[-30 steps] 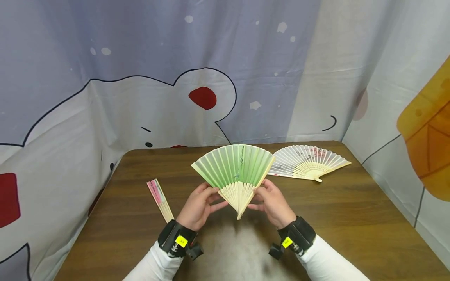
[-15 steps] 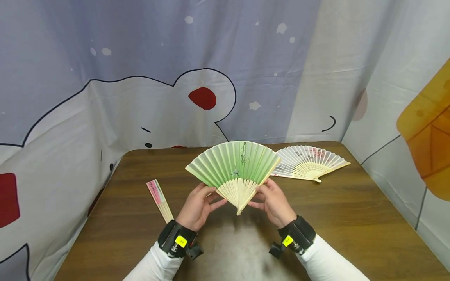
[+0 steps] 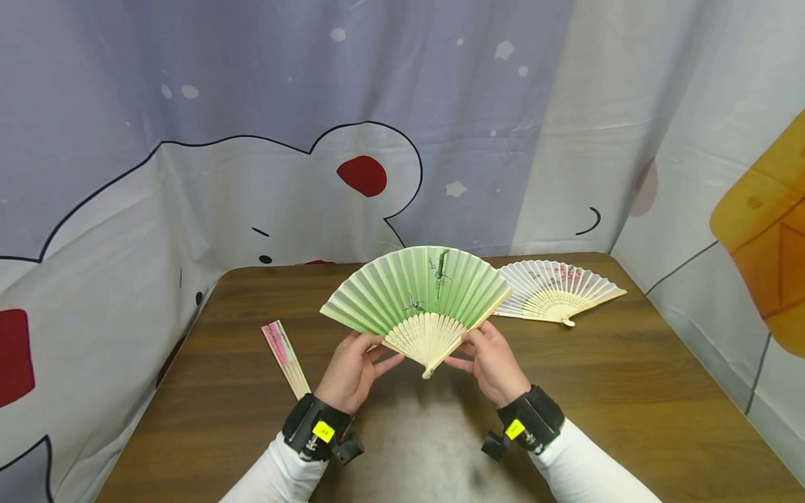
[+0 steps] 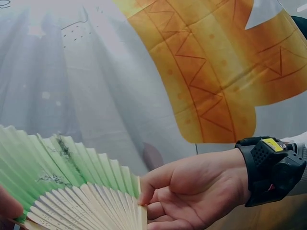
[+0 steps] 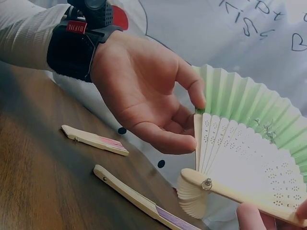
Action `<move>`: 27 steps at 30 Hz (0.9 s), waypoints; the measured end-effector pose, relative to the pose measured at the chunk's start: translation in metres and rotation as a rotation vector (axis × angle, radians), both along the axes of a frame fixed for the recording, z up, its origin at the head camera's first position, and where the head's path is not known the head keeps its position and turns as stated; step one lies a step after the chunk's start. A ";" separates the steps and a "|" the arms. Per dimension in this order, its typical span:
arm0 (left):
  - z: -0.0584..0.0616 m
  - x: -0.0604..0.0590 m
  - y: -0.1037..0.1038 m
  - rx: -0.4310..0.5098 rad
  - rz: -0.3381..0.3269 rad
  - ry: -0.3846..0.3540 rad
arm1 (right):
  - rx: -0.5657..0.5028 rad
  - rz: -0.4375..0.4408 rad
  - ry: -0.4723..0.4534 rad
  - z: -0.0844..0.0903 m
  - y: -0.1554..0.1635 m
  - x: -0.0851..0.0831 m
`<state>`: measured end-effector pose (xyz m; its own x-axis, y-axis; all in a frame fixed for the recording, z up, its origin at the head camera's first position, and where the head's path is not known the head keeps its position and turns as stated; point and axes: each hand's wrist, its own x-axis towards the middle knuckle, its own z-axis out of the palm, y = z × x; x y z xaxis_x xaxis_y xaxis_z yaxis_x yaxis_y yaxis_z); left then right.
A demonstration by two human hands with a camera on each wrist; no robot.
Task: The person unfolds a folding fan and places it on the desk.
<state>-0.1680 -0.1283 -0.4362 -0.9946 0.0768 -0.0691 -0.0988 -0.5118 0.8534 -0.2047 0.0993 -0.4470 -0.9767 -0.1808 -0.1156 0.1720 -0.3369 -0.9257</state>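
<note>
A green hand fan [image 3: 424, 279] with pale ribs is spread wide and held up over the table, its pivot end pointing down toward me. My left hand [image 3: 352, 367] pinches the left outer rib between thumb and fingers. On the opposite edge, my right hand [image 3: 493, 363] grips the right outer rib the same way. Seen from the right wrist, the left thumb and fingertips meet at the guard, and a metal rivet [image 5: 206, 184] joins the ribs. The left wrist view shows the right hand [image 4: 192, 191] at the fan's other guard.
A folded pink fan [image 3: 286, 358] lies left on the brown table [image 3: 629, 391], near the left wrist. Another folded fan with purple cloth [image 5: 144, 199] shows in the right wrist view. An open white fan [image 3: 556, 293] lies back right. Printed curtains [image 3: 251, 84] enclose the table.
The green fan has spread wider, both outer edges reaching further to the sides. It has risen slightly, and more of its painted pattern shows. Both hands keep nearly the same place.
</note>
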 end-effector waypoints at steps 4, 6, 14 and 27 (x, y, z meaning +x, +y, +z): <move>-0.001 -0.001 0.000 0.009 0.007 -0.006 | -0.018 -0.005 -0.004 -0.001 0.000 0.000; -0.002 -0.001 0.000 0.015 0.010 -0.008 | -0.029 -0.010 -0.009 -0.001 0.000 -0.001; -0.003 0.000 0.001 0.028 0.022 -0.011 | -0.051 -0.021 -0.017 -0.002 0.001 -0.001; -0.005 0.000 0.002 0.083 0.050 -0.018 | -0.106 -0.051 -0.042 -0.005 0.001 -0.002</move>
